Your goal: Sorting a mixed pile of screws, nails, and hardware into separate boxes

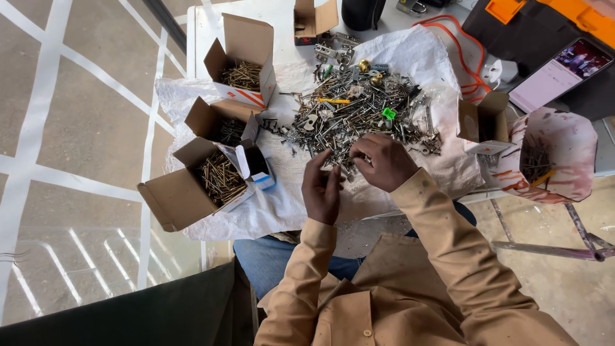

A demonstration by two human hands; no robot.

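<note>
Left hand [322,190] at the near edge of the screw pile [359,112], fingers curled up and half closed, seems to pinch a small screw but too small to tell. Right hand [383,161] just beside it, touching the pile's near edge, fingers bent down and pinching into the loose hardware; exact piece not visible. Both sleeves tan.

Pile lies on a white woven sack [282,205] spread over the bench [269,13]; mixed screws, hinges, a green plug, a yellow bit. Left of the pile: three open cardboard boxes of screws, nearest box [186,189] closest to the left hand, middle box [218,122] behind it, far box [243,61] beyond that. Small blue-white box [257,168] between nearest box and pile. Right of the pile: open brown box [482,122], then a torn paper bag [564,154] holding screws. Beyond the pile: orange cord [461,48], phone [567,74].
</note>
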